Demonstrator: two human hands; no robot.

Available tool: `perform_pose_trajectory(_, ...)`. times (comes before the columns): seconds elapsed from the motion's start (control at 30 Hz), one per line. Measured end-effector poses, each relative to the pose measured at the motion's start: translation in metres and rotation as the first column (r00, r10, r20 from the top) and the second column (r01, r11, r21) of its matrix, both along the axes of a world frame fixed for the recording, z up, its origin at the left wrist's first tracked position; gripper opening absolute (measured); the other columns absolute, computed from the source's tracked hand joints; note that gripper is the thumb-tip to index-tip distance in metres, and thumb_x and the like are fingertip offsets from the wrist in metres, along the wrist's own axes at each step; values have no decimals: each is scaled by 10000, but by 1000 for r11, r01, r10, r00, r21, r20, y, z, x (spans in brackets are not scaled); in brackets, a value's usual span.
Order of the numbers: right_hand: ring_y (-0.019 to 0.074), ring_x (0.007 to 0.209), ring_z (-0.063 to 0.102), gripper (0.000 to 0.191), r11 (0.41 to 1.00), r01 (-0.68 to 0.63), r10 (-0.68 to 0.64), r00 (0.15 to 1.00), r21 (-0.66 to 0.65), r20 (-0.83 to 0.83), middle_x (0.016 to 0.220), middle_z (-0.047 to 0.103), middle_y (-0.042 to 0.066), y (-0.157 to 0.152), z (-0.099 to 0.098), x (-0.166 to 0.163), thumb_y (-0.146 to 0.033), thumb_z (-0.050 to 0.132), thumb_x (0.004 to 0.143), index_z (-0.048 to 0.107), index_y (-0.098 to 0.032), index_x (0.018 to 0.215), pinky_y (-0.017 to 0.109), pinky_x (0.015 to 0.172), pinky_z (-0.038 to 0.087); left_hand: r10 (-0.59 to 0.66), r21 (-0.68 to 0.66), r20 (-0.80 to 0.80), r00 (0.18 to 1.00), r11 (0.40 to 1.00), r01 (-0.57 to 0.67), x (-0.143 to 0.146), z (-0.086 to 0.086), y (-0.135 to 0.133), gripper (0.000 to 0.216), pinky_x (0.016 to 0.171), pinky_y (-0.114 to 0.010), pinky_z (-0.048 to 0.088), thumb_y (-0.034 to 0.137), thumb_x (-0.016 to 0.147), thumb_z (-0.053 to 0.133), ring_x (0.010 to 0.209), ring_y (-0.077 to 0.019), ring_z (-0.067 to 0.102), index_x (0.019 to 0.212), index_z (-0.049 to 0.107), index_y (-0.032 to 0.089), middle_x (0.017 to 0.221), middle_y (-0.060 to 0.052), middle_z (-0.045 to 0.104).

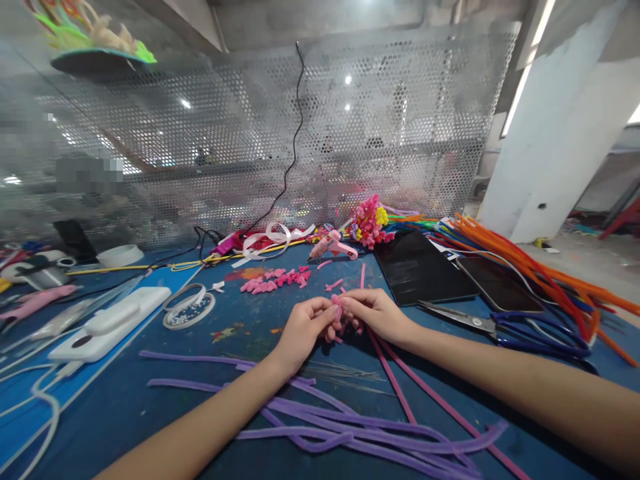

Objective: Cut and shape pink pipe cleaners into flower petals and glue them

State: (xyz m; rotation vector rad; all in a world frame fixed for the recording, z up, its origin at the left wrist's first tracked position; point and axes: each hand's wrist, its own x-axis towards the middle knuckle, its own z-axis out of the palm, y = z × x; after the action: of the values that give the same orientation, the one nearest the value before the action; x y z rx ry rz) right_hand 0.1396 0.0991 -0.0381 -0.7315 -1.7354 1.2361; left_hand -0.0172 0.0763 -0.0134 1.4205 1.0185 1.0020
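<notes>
My left hand [304,328] and my right hand [376,313] meet at the middle of the blue table [150,413], both pinching a small pink pipe-cleaner piece [338,311]. Long pink pipe cleaners [400,383] run from under my right hand toward the near right. Purple pipe cleaners [320,420] lie spread under my forearms. Beyond my hands sits a cluster of short pink bent pieces [275,279].
Scissors [500,327], a dark tablet [423,268] and a phone [497,283] lie right. Orange pipe cleaners [540,273] fan out far right. A pink glue gun [333,247], a flower bundle [369,223], a tape ring [189,310], a white power bank [107,323] and a perforated screen [250,133] are also in view.
</notes>
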Motion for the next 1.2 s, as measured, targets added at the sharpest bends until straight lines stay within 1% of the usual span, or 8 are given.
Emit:
perform_pose_trajectory(0.13,103,588,525,267,952,110,-148,982,286,115,689,599,10,1,3,6,-376,466,844,621,-161,864,212,559,422,8,-92,115,993,996,2,-1,-4,3,215,409,-161,362,319,709,623,394,-44,451,656,556,122,535,29,554)
perform_pose_trajectory(0.27,136,691,520,204,763,155,-348,916,627,198,736,592,41,6,7,16,-277,439,867,603,-164,824,251,665,409,17,-128,111,994,992,-3,-2,-5,4,207,402,-153,351,314,704,636,386,-40,447,681,555,125,530,26,568)
perform_pose_trajectory(0.4,157,714,509,184,644,252,-507,848,722,156,754,579,61,11,8,23,-238,423,869,586,-157,844,268,676,403,-4,-139,110,994,990,19,-2,-4,4,232,418,-153,365,327,695,648,397,-39,449,646,544,125,528,23,568)
perform_pose_trajectory(0.7,166,724,519,196,608,273,-569,804,746,170,749,587,60,13,10,24,-248,427,866,603,-168,835,270,674,401,-70,-210,47,996,975,79,-2,-1,6,239,433,-164,383,336,676,660,384,-37,446,631,553,127,528,21,575)
perform_pose_trajectory(0.83,161,734,515,169,625,244,-567,795,741,216,754,576,55,14,10,25,-221,447,855,602,-164,818,276,692,410,-104,-208,-60,993,974,90,-6,0,10,226,404,-153,341,335,690,640,382,-37,431,642,574,125,504,28,550)
perform_pose_trajectory(0.97,172,825,515,136,643,101,-478,828,759,295,852,565,76,14,9,25,-163,454,827,589,-164,814,299,752,422,-122,-100,-193,974,990,104,-8,-3,11,254,383,-153,310,356,730,582,376,-44,415,620,565,128,481,32,520)
perform_pose_trajectory(1.07,182,931,509,158,639,-13,-370,872,769,322,981,570,101,12,8,25,-160,450,825,558,-162,941,319,813,413,-158,-29,-238,958,987,156,-7,-5,7,263,388,-148,321,364,760,536,389,-48,417,629,550,136,497,29,522)
perform_pose_trajectory(1.2,162,825,526,155,643,-175,-263,864,746,430,845,596,79,9,7,26,-201,410,860,553,-161,902,283,745,410,-107,37,-269,957,992,122,-5,-5,2,226,382,-157,351,371,764,522,421,-70,461,771,574,152,543,36,515)
